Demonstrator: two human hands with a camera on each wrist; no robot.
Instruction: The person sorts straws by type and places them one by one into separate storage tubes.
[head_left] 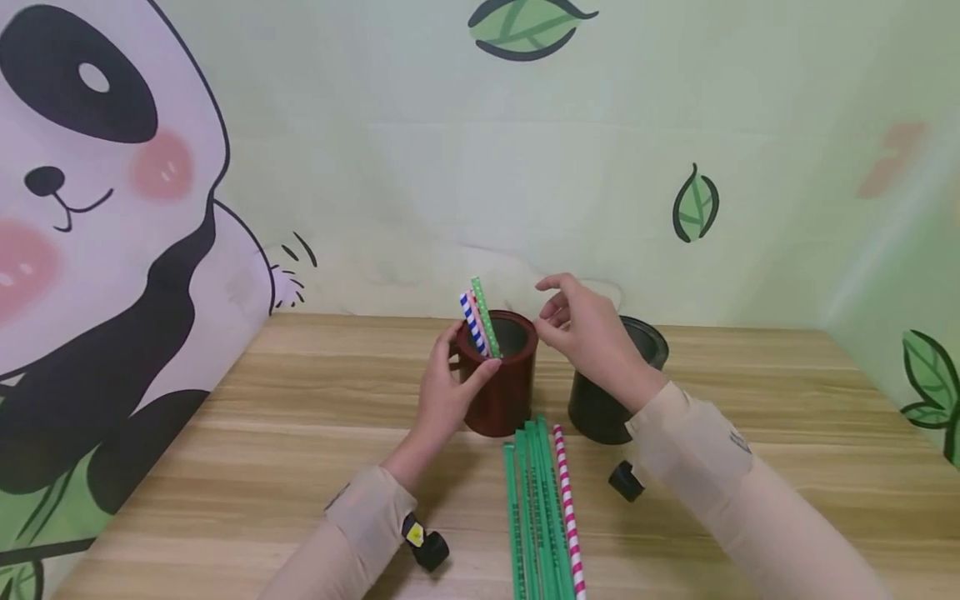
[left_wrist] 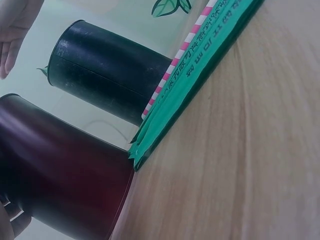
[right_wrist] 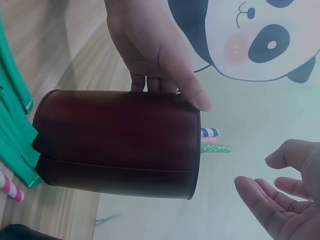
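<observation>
1. Leaf-painted wall (head_left: 390, 192) backs your wooden surface (head_left: 300, 467)
2. Your left hand (head_left: 446, 379) grips the red-brown cup (head_left: 501, 400), centre frame, probably steadying it; striped and dotted straws (head_left: 486, 318) lean inside
3. Your right hand (head_left: 592, 329), right of it, holds nothing, thumb and fingertips parted
4. Green packets (head_left: 536, 500) and a pink-striped straw (head_left: 567, 500) lie lower centre, seemingly within easy reach

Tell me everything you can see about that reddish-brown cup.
The reddish-brown cup is cylindrical, smooth and slightly glossy, perhaps leather-like, with a round rim, dark inside and a lengthwise seam. It stands upright on the table, left of the black cup. Three straws lean inside, their tops above the rim. The left hand grips its side, thumb at the rim.
</observation>
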